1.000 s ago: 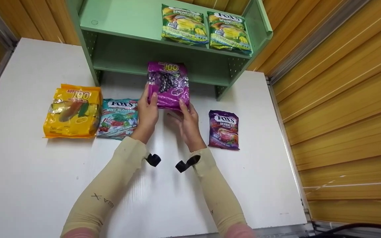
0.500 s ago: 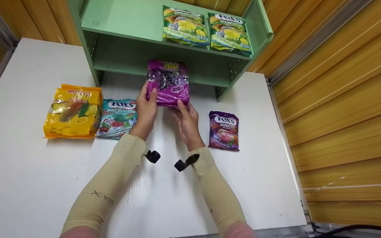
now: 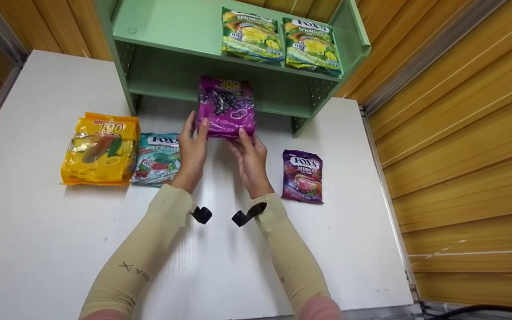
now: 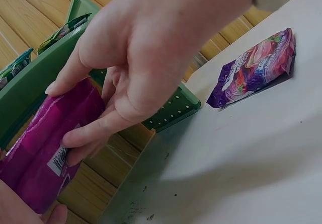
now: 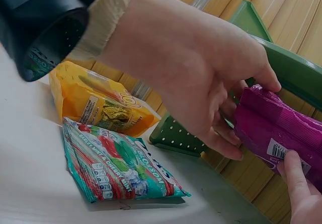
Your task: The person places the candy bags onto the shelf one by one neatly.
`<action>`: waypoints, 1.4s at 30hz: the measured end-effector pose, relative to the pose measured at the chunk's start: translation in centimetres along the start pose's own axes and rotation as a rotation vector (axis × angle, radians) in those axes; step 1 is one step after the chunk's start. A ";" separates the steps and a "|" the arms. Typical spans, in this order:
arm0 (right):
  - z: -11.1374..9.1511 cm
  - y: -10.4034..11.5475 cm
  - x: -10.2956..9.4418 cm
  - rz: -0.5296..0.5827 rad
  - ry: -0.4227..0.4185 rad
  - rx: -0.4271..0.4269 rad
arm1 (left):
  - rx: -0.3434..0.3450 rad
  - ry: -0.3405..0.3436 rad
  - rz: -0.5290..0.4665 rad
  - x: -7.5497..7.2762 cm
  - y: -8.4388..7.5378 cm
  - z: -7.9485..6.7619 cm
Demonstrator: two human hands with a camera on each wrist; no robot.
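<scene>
A purple Lot 100 candy bag (image 3: 226, 106) with dark berries printed on it is held between both hands, its top end in front of the lower shelf's opening. My left hand (image 3: 193, 149) grips its lower left side, thumb along the front. The lower right corner is pinched by my right hand (image 3: 252, 162), thumb on the front and fingers underneath. The right wrist view shows the bag's barcode side (image 5: 276, 133), with left-hand fingers (image 5: 221, 138) behind the edge. In the left wrist view, right-hand fingers (image 4: 85, 136) touch the barcode side.
A green shelf unit (image 3: 171, 38) stands at the back, with two Fox's Spring Tea bags (image 3: 252, 34) on top. Left on the white table (image 3: 60, 249) lie a yellow Lot 100 bag (image 3: 100, 151) and a teal Fox's bag (image 3: 158, 160); a purple Fox's Berries bag (image 3: 302, 177) lies right.
Both hands have carried the purple candy bag a little forward, toward the lower shelf. Its top end now reaches farther under the upper shelf. The other bags stay where they were.
</scene>
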State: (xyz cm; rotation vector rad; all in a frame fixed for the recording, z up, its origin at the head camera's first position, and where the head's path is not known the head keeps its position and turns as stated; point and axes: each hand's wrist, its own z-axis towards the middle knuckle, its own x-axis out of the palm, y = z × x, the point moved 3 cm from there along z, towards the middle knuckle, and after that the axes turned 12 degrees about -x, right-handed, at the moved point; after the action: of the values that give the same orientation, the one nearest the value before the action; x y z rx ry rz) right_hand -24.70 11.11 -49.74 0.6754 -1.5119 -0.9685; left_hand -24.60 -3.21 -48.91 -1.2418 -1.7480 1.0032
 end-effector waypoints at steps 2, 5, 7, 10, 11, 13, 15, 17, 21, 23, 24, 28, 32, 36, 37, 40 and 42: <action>0.1 0.0 0.0 -0.002 -0.002 0.001 | 0.005 0.008 -0.016 -0.1 0.4 -0.2; 0.2 0.0 0.2 -0.004 0.005 -0.002 | 0.007 0.017 -0.014 -0.2 1.1 -0.4; 0.3 0.1 0.3 -0.004 0.014 -0.006 | 0.003 0.017 0.002 -0.2 1.4 -0.5; 0.5 0.1 0.4 -0.004 0.026 -0.011 | -0.001 0.011 0.019 -0.3 1.6 -0.7; 0.5 0.1 0.4 -0.004 0.029 -0.011 | -0.002 0.009 0.023 -0.3 1.6 -0.7; 0.6 0.0 0.5 -0.001 0.036 -0.011 | -0.007 0.010 0.035 -0.3 1.6 -0.7; 0.7 0.0 0.6 -0.003 0.046 -0.012 | -0.009 0.012 0.035 -0.4 1.6 -0.8; 0.7 -0.1 0.6 -0.008 0.052 -0.013 | -0.006 0.015 0.031 -0.4 1.6 -0.8; 0.8 -0.2 0.5 -0.020 0.067 -0.014 | 0.012 0.007 0.031 -0.4 1.6 -0.7; 0.9 -0.3 0.6 -0.026 0.077 -0.017 | 0.026 0.000 0.037 -0.4 1.6 -0.6; 1.0 -0.3 0.6 -0.029 0.081 -0.018 | 0.033 -0.005 0.042 -0.4 1.7 -0.6; 1.1 -0.3 0.7 -0.051 0.089 -0.017 | 0.045 -0.020 0.040 -0.5 1.6 -0.6; 1.3 -0.3 0.8 -0.103 0.101 -0.011 | 0.038 -0.034 0.033 -0.5 1.5 -0.5; 1.6 -0.2 0.9 -0.172 0.134 0.006 | 0.040 -0.057 0.012 -0.7 1.4 -0.3; 1.7 -0.2 0.9 -0.186 0.143 0.012 | 0.042 -0.060 0.005 -0.8 1.4 -0.2; 1.9 -0.1 0.9 -0.225 0.161 0.026 | 0.049 -0.063 -0.007 -1.0 1.3 -0.1; 2.0 -0.1 1.0 -0.261 0.171 0.029 | 0.046 -0.060 -0.006 -1.0 1.3 -0.1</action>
State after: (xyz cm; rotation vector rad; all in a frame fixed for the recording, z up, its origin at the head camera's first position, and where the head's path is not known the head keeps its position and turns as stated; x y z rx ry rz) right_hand -26.81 10.61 -49.30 0.9689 -1.3107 -1.0565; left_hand -23.81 -3.91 -50.21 -1.1882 -1.7637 1.0811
